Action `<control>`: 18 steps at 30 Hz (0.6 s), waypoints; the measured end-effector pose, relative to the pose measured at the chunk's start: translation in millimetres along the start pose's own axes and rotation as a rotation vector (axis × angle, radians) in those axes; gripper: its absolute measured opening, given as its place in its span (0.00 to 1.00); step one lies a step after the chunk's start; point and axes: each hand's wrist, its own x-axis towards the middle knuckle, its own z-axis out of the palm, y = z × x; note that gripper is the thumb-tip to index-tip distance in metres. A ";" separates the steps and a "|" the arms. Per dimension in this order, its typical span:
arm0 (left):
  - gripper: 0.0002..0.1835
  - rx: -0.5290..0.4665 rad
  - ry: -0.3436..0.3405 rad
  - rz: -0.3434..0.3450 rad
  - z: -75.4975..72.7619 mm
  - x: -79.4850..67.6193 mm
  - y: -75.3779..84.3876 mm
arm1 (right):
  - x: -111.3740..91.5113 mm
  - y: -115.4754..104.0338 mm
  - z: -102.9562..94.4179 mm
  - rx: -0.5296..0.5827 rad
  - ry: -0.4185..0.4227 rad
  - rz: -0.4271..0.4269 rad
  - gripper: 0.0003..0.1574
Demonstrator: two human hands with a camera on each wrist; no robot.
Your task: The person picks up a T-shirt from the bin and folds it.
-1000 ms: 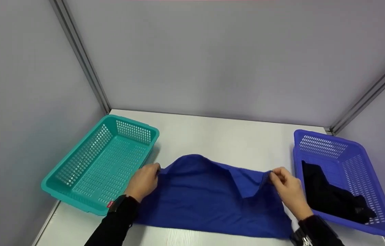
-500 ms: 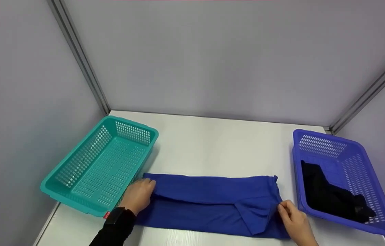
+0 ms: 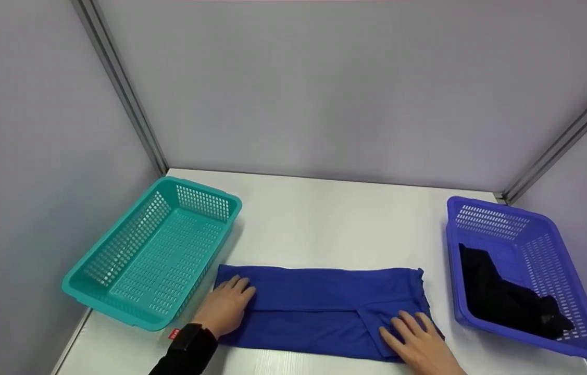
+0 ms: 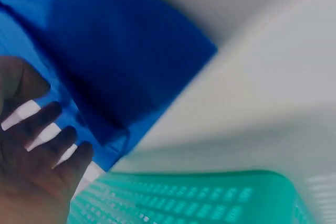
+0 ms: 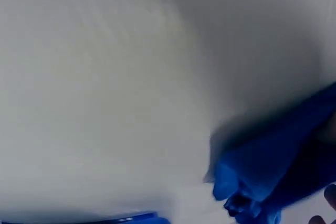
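Observation:
A blue cloth garment (image 3: 314,307) lies folded into a long strip at the front of the table, its upper flap laid over the lower layer. Over its left end is my left hand (image 3: 225,307), fingers spread and relaxed. The left wrist view has that hand (image 4: 42,156) beside the cloth's corner (image 4: 173,61), with nothing gripped. My right hand (image 3: 421,344) rests at the garment's lower right end, fingers spread over a triangular fold. In the right wrist view, the bunched cloth end (image 5: 262,177) shows, with mere fingertips of the hand at the edge.
A teal basket (image 3: 152,323) stands left, close to the left hand. At the right is a purple basket (image 3: 533,350) with a black cloth (image 3: 507,302) in it. Grey panels (image 3: 324,94) enclose the white table (image 3: 335,224) at the back and sides.
The raised upper edge of the garment has come down toward the person and now lies flat. Both hands have let go of it; their fingers are spread over the cloth.

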 end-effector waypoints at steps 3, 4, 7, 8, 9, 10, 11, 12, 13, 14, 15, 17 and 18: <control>0.21 -0.054 -0.031 0.001 3.7 -1.7 1.0 | 7.1 -1.3 0.1 0.067 0.084 0.018 0.32; 0.22 -0.078 -0.041 -0.009 4.5 -2.5 0.9 | 8.5 -1.7 -1.9 0.120 0.104 0.085 0.22; 0.24 -0.133 -0.054 -0.050 6.2 -4.2 -1.2 | 10.7 -0.5 -12.2 0.340 0.142 0.393 0.04; 0.23 -0.143 -0.053 -0.060 6.2 -4.7 -2.1 | 10.4 1.2 -15.4 0.423 0.164 0.488 0.10; 0.23 -0.153 -0.050 -0.067 6.2 -5.0 -3.1 | 9.0 3.5 -18.6 0.505 0.187 0.566 0.12; 0.22 -0.161 -0.046 -0.071 5.9 -5.1 -4.2 | 7.0 6.5 -20.9 0.576 0.204 0.614 0.15; 0.22 -0.166 -0.039 -0.071 5.7 -5.2 -5.2 | 4.1 9.8 -22.6 0.628 0.209 0.618 0.17; 0.21 -0.169 -0.033 -0.069 5.7 -5.2 -6.4 | 0.1 13.2 -23.4 0.661 0.201 0.581 0.19; 0.21 -0.176 -0.030 -0.067 5.1 -5.4 -7.2 | -4.1 16.1 -24.3 0.673 0.172 0.541 0.20; 0.21 -0.186 -0.030 -0.067 4.4 -5.5 -8.1 | -8.6 18.2 -25.0 0.663 0.131 0.498 0.18; 0.20 -0.193 -0.031 -0.069 4.1 -5.5 -9.0 | -12.6 19.6 -25.4 0.645 0.080 0.457 0.15; 0.20 -0.209 -0.035 -0.079 3.3 -5.5 -10.9 | -18.5 20.2 -25.2 0.577 -0.019 0.390 0.07; 0.20 -0.215 -0.035 -0.087 3.1 -5.3 -11.9 | -20.0 19.6 -24.4 0.531 -0.054 0.374 0.04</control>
